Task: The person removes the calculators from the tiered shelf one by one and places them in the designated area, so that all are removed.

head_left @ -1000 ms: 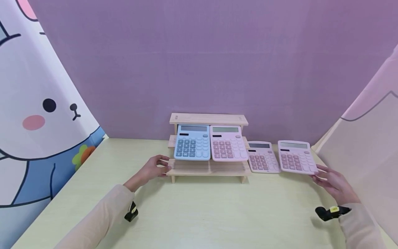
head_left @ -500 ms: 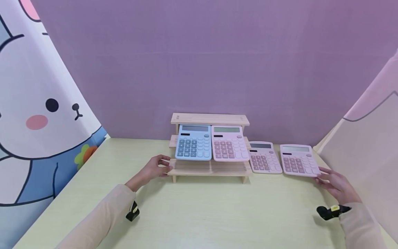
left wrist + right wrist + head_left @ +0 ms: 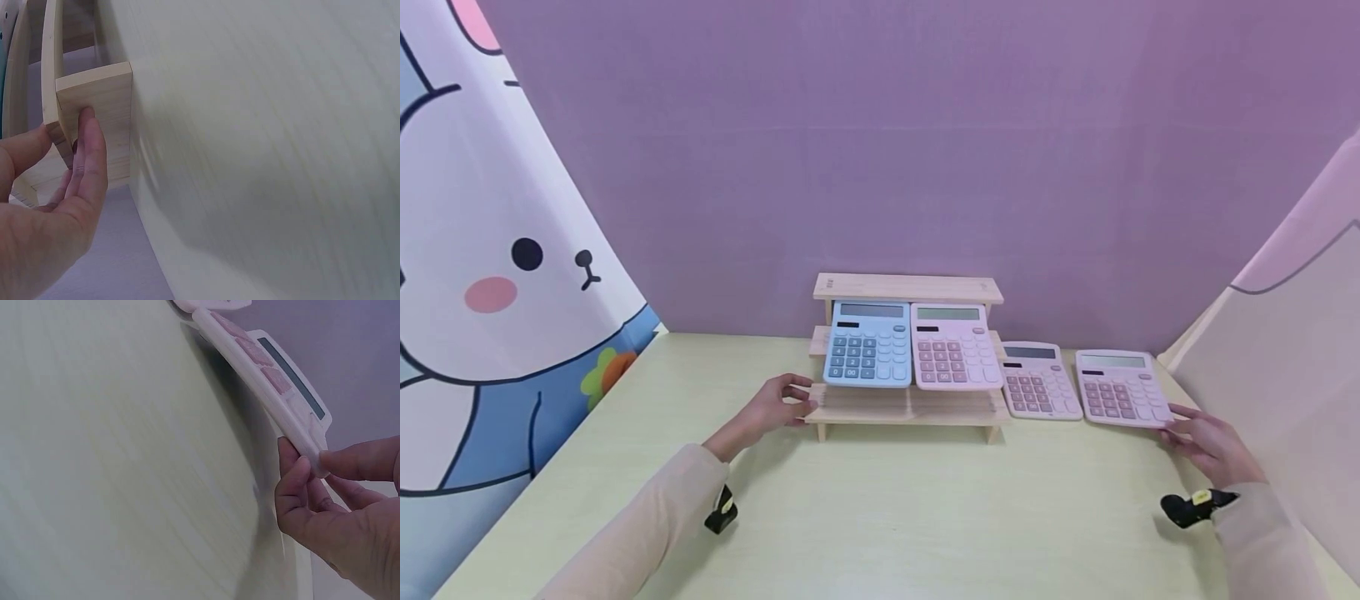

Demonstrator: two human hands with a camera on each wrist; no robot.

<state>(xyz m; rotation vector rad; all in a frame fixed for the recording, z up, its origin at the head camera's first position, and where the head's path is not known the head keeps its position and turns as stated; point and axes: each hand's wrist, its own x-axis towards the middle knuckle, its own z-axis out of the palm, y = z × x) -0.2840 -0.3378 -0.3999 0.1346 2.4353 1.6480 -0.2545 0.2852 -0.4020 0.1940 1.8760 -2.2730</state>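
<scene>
My left hand holds the left end of the lowest board of a small tiered wooden shelf. In the left wrist view, the thumb lies on the board's edge and the fingers reach beneath it. A blue calculator and a pink calculator lean side by side on the shelf. With thumb and fingers, my right hand pinches the lower right corner of another pink calculator. That near corner is raised off the table in the right wrist view. Another pink calculator lies between it and the shelf.
The pale table runs up to a purple backdrop. A cartoon-printed cloth hangs on the left, and a pale pink one closes off the right side.
The pink calculator in my right hand has come down and slightly to the right, away from its neighbour. My left hand stays on the shelf end, and the view has shifted slightly.
</scene>
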